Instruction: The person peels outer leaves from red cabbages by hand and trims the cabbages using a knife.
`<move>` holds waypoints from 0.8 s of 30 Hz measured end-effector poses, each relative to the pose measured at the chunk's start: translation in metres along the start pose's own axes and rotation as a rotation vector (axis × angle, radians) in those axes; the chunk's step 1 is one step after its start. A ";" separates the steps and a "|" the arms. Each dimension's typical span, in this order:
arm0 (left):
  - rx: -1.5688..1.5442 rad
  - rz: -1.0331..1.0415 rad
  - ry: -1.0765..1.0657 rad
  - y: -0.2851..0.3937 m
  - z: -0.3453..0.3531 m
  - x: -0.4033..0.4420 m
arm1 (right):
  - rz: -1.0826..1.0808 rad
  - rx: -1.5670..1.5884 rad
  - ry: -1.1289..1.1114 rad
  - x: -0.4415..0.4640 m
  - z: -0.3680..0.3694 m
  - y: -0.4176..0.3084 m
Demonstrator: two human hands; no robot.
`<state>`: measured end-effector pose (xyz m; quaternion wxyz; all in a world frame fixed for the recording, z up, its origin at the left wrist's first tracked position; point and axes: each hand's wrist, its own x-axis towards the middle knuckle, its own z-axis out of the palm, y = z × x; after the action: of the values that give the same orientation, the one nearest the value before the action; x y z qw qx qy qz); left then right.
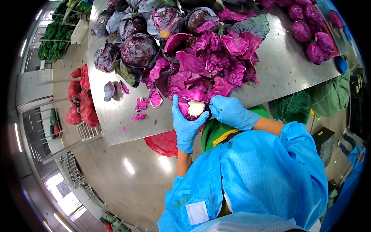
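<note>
My left hand (184, 125), in a blue glove, is wrapped around a small red cabbage (185, 109) at the table's front edge. The cabbage's pale cut stem end (196, 108) faces up toward me. My gloved right hand (234, 112) is closed beside it on a knife, whose handle is hidden in the fist. The thin knife blade (200, 101), seen nearly edge-on, lies across the cabbage just beyond the stem end. Right behind the cabbage is a heap of loose purple cabbage leaves (208, 63) on the metal table (278, 71).
Whole untrimmed red cabbages (140, 50) are piled at the back left. Peeled purple cabbages (319, 48) sit at the far right by a red-edged container. Leaf scraps (142, 104) lie left of my hands. Red mesh sacks (82, 96) stand on the left; a red bag (162, 144) is below the edge.
</note>
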<state>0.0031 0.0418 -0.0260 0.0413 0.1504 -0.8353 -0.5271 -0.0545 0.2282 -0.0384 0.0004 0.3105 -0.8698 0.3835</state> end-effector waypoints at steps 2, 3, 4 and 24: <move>0.019 0.027 0.009 -0.003 0.000 0.001 | -0.013 -0.008 -0.055 0.006 -0.003 0.000; 0.020 0.036 0.013 -0.004 0.000 0.001 | -0.016 -0.014 -0.082 0.008 -0.004 0.000; 0.020 0.047 0.013 -0.005 0.000 0.001 | -0.018 -0.024 -0.093 0.008 -0.003 0.000; 0.059 0.053 0.253 0.011 0.028 -0.010 | 0.221 0.027 0.094 0.012 0.019 0.025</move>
<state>0.0041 0.0735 -0.0279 0.1557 0.1946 -0.8424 -0.4777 -0.0736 0.2215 -0.0658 -0.0053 0.1945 -0.8925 0.4070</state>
